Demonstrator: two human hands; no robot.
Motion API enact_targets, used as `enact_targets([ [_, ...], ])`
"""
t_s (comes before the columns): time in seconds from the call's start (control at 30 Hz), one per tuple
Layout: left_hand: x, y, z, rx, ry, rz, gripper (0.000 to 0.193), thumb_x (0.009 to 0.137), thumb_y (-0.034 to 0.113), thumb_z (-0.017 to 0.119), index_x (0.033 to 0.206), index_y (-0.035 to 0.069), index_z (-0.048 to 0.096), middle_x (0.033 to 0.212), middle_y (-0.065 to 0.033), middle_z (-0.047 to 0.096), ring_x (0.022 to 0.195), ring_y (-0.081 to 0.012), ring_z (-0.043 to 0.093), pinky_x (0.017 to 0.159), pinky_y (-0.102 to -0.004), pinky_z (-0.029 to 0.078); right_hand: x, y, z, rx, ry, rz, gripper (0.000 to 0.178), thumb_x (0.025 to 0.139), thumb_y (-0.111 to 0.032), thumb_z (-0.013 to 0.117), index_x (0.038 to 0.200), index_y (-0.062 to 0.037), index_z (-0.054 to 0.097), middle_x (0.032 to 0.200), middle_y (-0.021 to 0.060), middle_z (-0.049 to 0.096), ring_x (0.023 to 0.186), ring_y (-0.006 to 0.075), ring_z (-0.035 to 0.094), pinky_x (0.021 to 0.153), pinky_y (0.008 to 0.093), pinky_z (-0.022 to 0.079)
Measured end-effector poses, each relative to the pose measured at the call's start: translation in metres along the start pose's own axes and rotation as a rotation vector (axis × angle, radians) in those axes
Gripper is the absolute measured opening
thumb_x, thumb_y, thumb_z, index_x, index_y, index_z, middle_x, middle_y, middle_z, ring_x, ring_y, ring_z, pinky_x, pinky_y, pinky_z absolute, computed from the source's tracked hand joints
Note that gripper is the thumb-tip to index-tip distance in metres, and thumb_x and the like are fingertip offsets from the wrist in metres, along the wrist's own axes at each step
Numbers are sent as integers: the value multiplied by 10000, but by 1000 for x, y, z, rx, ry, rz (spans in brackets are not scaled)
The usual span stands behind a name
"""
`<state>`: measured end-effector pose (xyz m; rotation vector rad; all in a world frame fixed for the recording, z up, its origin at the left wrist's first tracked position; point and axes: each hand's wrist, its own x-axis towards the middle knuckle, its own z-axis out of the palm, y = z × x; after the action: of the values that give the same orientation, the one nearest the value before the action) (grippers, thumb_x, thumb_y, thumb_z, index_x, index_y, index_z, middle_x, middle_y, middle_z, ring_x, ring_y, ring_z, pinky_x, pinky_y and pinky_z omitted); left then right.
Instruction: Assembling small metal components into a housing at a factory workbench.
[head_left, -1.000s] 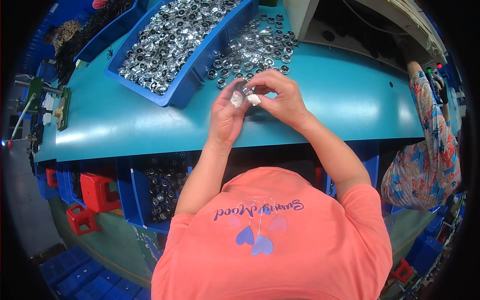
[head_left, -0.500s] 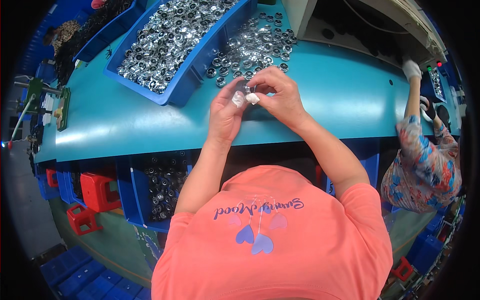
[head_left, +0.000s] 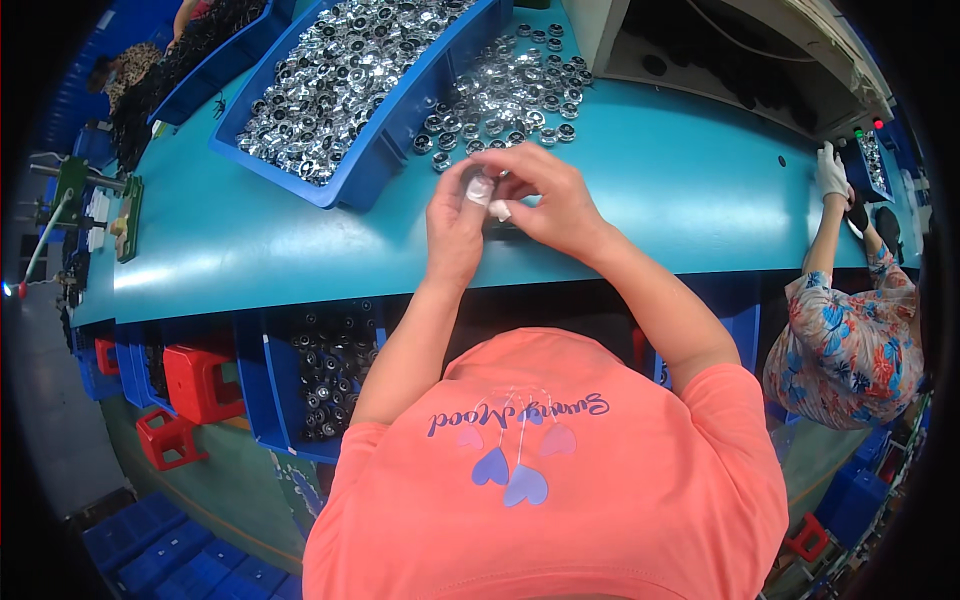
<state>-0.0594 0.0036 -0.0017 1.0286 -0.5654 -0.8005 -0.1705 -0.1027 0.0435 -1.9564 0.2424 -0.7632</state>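
Observation:
My left hand (head_left: 455, 225) is raised over the near part of the turquoise table, its fingers curled and white tape round the thumb. My right hand (head_left: 558, 198) meets it from the right, its fingers bent and its white-wrapped thumb drawn in. Both hands are closed around something small that the fingers mostly hide; I cannot make out its kind. Just beyond my fingertips lies a loose pile of small round shiny silver parts with dark centres (head_left: 515, 95). More of these fill a long blue bin (head_left: 335, 195) on the left.
A pale machine housing (head_left: 605, 40) with a dark opening stands at the far right. Beside it a co-worker's gloved hand (head_left: 830, 172) is near a small blue bin (head_left: 878, 170). A green hand-lever press (head_left: 125, 220) stands at the left edge. Under the table are blue bins (head_left: 270, 400) and red stools (head_left: 200, 380).
My hands have drawn closer together, and the shiny part that showed between them is now mostly covered. The co-worker's arm at right has moved nearer their body.

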Motion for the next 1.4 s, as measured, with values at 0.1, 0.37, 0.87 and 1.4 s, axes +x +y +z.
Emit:
enact_targets([
  [0.1, -2, 3, -4, -79, -6, -17, 243, 1033, 128, 548, 1264, 51, 560, 1072, -57, 632, 916, -131, 629, 799, -302, 557, -2, 8, -8, 142, 64, 118, 477, 816, -21, 724, 1282, -97, 658, 1073, 66, 633, 928, 168, 676, 778, 300, 576],
  [0.37, -3, 6, -1, 45, -15, 69, 197, 1025, 110, 558, 1210, 49, 583, 983, -32, 637, 824, -106, 624, 696, -267, 560, -1, 14, -3, 333, -97, 317, 327, 869, -105, 729, 1182, -11, 708, 1045, 83, 664, 853, 152, 678, 801, 286, 557],
  [0.87, 1, 16, -2, 192, -36, 7, 244, 1037, 77, 509, 1267, 50, 589, 1021, -29, 651, 884, -104, 636, 690, -254, 559, -1, 2, 1, -11, -14, 257, 319, 861, -80, 674, 1175, -31, 705, 992, 140, 673, 877, 241, 681, 794, 332, 554],
  [1.4, 7, 28, -3, 303, 9, -100, 205, 1007, 98, 566, 1161, 60, 695, 804, 0, 628, 559, -42, 491, 481, -213, 430, -1, -5, 1, -146, -43, 256, 321, 831, -91, 655, 1143, -63, 725, 832, 119, 644, 771, 245, 643, 706, 369, 514],
])
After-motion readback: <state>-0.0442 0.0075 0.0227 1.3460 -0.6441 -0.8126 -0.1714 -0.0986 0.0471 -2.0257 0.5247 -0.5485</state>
